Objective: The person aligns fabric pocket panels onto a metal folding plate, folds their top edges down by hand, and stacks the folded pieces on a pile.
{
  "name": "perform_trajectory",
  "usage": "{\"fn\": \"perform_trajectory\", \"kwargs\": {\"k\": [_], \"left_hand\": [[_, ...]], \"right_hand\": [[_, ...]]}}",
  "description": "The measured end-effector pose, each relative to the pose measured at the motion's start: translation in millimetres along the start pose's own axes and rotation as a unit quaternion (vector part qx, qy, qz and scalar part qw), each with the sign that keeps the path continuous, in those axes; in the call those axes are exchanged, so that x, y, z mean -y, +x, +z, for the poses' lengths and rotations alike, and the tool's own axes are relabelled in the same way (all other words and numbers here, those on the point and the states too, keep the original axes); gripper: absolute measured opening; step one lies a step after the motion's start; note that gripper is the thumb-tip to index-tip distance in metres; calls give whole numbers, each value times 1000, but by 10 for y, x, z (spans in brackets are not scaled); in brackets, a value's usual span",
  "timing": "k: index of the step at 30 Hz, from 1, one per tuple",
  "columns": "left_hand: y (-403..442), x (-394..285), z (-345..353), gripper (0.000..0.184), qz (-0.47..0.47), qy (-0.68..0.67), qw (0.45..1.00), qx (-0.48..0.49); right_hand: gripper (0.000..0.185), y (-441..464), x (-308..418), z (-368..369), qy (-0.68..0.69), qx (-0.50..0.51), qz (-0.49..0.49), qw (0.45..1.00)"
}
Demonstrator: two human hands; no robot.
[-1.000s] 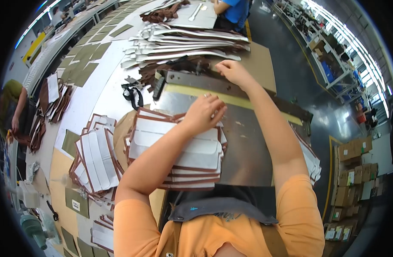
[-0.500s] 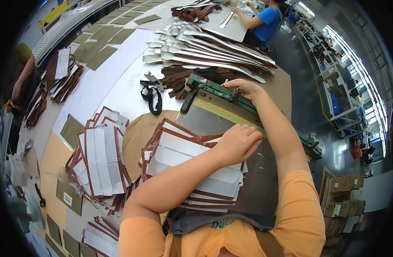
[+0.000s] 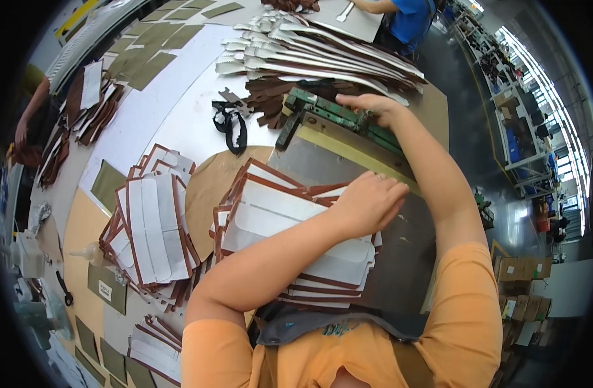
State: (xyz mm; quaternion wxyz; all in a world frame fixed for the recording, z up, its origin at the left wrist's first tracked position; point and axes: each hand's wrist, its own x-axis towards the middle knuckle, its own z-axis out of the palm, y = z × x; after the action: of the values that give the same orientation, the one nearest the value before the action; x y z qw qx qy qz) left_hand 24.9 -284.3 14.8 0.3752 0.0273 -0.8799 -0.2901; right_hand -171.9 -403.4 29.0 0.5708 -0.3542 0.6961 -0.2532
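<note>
My left hand (image 3: 373, 202) is closed, its fingers curled down beside the yellow strip (image 3: 329, 152) of a green metal bar machine (image 3: 329, 111). Whatever its fingertips hold, if anything, is hidden beneath them. At the back of the machine, my right hand (image 3: 378, 110) grips the green bar, with part of the fingers out of sight behind it. Under my left forearm lies a stack of white panels with brown edges (image 3: 270, 216), spread over the machine's dark metal plate (image 3: 400, 258).
Another stack of brown-edged white panels (image 3: 155, 226) lies to the left. Long brown and white strips (image 3: 309, 61) are heaped behind the machine, near a black strap (image 3: 235, 132). Olive pieces (image 3: 157, 55) cover the far left. A co-worker in blue (image 3: 409, 26) sits at the back.
The view has shifted, so the machine and both hands appear higher and slightly right. My hands keep nearly the same places on the machine. The co-worker's head has left the frame.
</note>
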Motion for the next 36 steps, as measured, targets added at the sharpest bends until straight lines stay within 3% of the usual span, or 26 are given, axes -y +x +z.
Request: {"fn": "perform_trajectory", "kwargs": {"k": [2,4,6,8,10,12,14,16,18,20,22,23,26,29,32,35,36], "left_hand": [[32,-7,-39,22,-10,0,1000,-12],[87,16,-67,20,-31,-48,993,-104],[144,76,-125,17,-77,-78,979,-173],[184,123,-231,15,-208,-215,934,-197],[166,225,-267,15,-229,-215,922,-225],[128,252,-290,16,-242,-205,916,-244],[118,284,-285,17,-253,-203,914,-242],[132,280,-277,17,-249,-212,911,-251],[148,287,-263,18,-252,-205,912,-251],[154,246,-264,18,-258,-220,909,-244],[161,264,-231,18,-253,-225,909,-242],[175,257,-231,18,-249,-235,907,-243],[188,320,-230,17,-194,-247,915,-252],[207,333,-320,18,-170,-238,921,-258],[233,284,-459,19,-179,-230,922,-254],[237,290,-452,18,-198,-170,937,-234],[208,368,-402,16,-161,-114,960,-199]], "right_hand": [[29,33,-126,-92,64,31,-58,996],[23,47,-168,-69,66,11,-89,994],[23,56,-132,-79,50,42,-48,997],[33,133,-147,-42,-4,-31,-70,997],[43,144,-108,-30,-149,-125,-47,980],[52,-115,-35,-87,-80,-184,-27,979],[45,-577,17,-65,-138,-287,-131,939],[35,-993,-177,8,-246,-241,-209,915],[26,-1465,-516,235,-309,-58,-200,928],[26,-1817,-832,539,-315,-4,-182,931],[26,-1941,-1057,692,-307,-43,-215,926],[28,-2004,-1053,768,-270,-64,-176,945],[23,-1954,-1217,841,-196,-86,-175,961],[13,-2141,-1199,961,-228,-168,-279,918],[8,-2414,-1087,896,-134,-195,-318,918],[9,-2395,-1216,489,-151,-296,-297,895],[9,-2380,-1260,352,-173,-331,-294,880]]}}
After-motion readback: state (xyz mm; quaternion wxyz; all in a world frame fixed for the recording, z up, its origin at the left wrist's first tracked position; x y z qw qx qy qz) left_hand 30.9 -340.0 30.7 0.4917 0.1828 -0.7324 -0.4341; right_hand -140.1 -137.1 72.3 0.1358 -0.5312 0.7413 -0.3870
